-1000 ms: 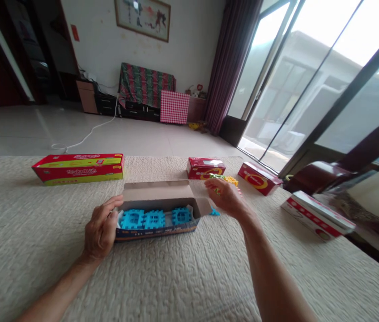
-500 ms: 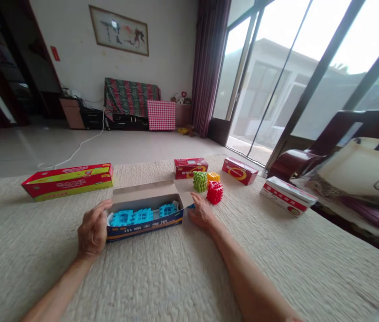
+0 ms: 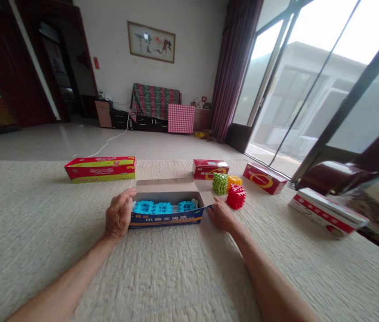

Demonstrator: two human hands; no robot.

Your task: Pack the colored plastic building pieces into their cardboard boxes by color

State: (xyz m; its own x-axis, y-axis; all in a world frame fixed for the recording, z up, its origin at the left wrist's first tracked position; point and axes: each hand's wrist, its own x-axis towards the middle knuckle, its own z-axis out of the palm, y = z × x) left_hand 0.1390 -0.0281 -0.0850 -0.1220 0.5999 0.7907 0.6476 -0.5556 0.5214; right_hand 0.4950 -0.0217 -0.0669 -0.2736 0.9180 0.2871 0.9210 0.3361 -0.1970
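A dark blue cardboard box (image 3: 165,220) with white lettering lies lengthwise on the quilted cover, its lid flap (image 3: 165,184) raised at the back. Inside sit several light-blue plastic lattice blocks (image 3: 163,208). My left hand (image 3: 118,214) wraps round the left end of the box, fingers bent over the edge. At the other end, my right hand (image 3: 221,213) grips by the right side flap (image 3: 207,198), its fingertips partly hidden. Just past this hand stand a red spiky cube (image 3: 236,197), a green one (image 3: 220,184) and a yellow one (image 3: 234,180), close together.
A red and yellow-green box (image 3: 102,170) lies at the back left. Two red boxes (image 3: 210,168) (image 3: 265,178) stand behind the cubes. On the right, a white and red box (image 3: 326,212) lies near the edge of the quilted cover (image 3: 162,273).
The camera has turned left, so the scene sits further right in the picture. The blue box now lies straighter across the view. Both hands stay at its ends.
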